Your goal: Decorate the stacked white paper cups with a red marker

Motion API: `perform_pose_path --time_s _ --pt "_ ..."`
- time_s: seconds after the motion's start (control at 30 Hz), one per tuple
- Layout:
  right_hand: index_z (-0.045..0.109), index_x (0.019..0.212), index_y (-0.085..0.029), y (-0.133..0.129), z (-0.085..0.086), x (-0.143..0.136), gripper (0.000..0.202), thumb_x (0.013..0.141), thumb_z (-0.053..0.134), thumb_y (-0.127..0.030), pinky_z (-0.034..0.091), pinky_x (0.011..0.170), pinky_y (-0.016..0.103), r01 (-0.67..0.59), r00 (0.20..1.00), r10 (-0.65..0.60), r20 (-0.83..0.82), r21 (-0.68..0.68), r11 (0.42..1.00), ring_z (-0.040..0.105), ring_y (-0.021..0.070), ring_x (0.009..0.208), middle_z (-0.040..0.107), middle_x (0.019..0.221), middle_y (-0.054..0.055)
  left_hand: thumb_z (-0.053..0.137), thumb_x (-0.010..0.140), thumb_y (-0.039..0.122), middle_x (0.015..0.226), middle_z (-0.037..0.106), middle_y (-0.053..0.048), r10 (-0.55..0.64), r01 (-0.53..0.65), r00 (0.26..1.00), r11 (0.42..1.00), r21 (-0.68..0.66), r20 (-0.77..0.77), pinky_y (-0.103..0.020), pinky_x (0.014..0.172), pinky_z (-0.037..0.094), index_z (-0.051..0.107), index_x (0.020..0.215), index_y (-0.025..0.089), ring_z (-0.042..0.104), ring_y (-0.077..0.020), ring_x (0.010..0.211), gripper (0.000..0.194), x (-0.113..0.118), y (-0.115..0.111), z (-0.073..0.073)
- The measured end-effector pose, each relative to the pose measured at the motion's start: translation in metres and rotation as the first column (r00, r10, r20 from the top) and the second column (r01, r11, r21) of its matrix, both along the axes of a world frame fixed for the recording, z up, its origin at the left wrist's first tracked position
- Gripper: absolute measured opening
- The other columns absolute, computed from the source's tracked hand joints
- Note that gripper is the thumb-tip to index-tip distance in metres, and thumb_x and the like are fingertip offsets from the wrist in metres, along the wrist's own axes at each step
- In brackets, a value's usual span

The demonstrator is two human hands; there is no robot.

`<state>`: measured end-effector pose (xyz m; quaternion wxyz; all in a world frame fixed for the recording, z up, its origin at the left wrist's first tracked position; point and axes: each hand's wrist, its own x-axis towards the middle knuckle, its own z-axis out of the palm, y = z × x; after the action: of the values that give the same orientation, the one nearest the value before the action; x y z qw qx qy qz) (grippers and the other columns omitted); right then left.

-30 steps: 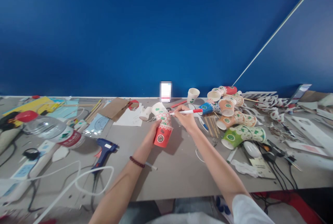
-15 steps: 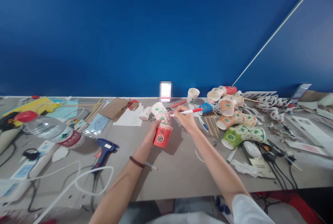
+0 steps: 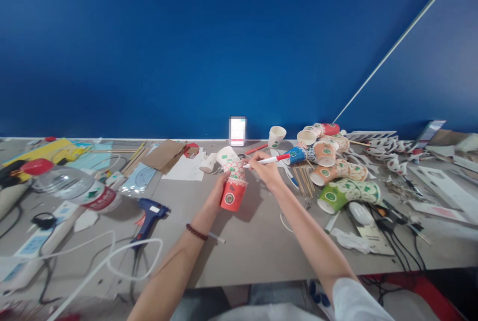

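My left hand is wrapped round joined paper cups, a red one at the bottom with white cups bearing red scallop lines and green prints above it. The stack leans a little to the left at its top. Between the fingers of my right hand is a red and white marker pen, its tip at the right side of the patterned white cup. Whether the tip touches the paper I cannot tell. Just left of the stack lies a small white paper cup on its side.
Decorated cup stacks in green, orange and blue lie at the right. A white cup stands near the wall. On the left are a glue gun, a plastic bottle and a power strip with cables.
Almost nothing differs. Both hands stay in place with the cups and the marker pen, apart from very slight shifts.
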<state>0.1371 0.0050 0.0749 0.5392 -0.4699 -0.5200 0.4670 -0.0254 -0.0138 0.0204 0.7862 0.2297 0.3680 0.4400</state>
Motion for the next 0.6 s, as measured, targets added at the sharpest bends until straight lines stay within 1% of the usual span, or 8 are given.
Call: perform_pose_path --time_s 0.07,0.17,0.33,0.47,0.6 --pt "0.05 0.055 -0.024 -0.0002 0.001 -0.0005 0.014 0.065 0.059 -0.02 0.053 0.072 0.03 -0.005 1.0 0.005 -0.01 0.006 1.0 0.072 0.0263 0.091 0.053 0.054 -0.004 0.065 0.081 0.047 0.085 0.074 -0.012 0.008 -0.008 1.0 1.0 -0.007 -0.008 -0.031 0.067 0.054 0.068 0.102 0.011 0.07 -0.0233 0.074 0.041 -0.0003 0.0 -0.0009" --pt "0.051 0.053 -0.024 -0.0013 0.0036 -0.0014 0.015 0.065 0.059 -0.02 0.053 0.073 0.03 -0.001 1.0 0.001 -0.007 0.015 1.0 0.071 0.0265 0.094 0.054 0.055 -0.004 0.069 0.079 0.044 0.086 0.074 -0.01 0.03 -0.029 0.999 0.999 0.034 -0.017 -0.031 0.069 0.054 0.067 0.104 0.013 0.07 -0.0228 0.075 0.04 -0.0009 -0.0002 -0.0023" --pt "0.055 0.056 -0.024 -0.002 0.0048 -0.0015 0.011 0.064 0.061 -0.021 0.053 0.072 0.029 0.013 1.0 -0.013 0.022 0.002 1.0 0.07 0.0258 0.098 0.062 0.062 -0.002 0.072 0.076 0.045 0.089 0.074 -0.012 0.023 -0.023 1.0 0.998 0.055 -0.009 -0.033 0.071 0.054 0.066 0.105 0.012 0.071 -0.0256 0.08 0.044 0.0003 -0.0014 -0.0022" --pt "0.056 0.057 -0.024 -0.0009 0.0017 -0.0012 0.01 0.066 0.061 -0.023 0.053 0.073 0.03 -0.002 1.0 0.001 0.013 0.014 1.0 0.07 0.0254 0.097 0.063 0.06 -0.002 0.073 0.075 0.043 0.093 0.074 -0.013 0.057 -0.057 0.998 0.995 0.08 0.003 -0.034 0.074 0.055 0.065 0.109 0.012 0.071 -0.0261 0.082 0.047 0.0026 -0.0016 0.0005" --pt "0.058 0.059 -0.024 -0.001 0.0001 -0.0018 0.01 0.068 0.062 -0.023 0.052 0.078 0.032 0.029 0.998 -0.03 0.047 0.011 1.0 0.069 0.0239 0.095 0.065 0.063 -0.002 0.072 0.076 0.042 0.096 0.074 -0.013 0.052 -0.052 0.999 0.996 0.074 0.004 -0.032 0.073 0.055 0.065 0.11 0.011 0.072 -0.0249 0.081 0.047 0.0029 -0.0016 0.0035"
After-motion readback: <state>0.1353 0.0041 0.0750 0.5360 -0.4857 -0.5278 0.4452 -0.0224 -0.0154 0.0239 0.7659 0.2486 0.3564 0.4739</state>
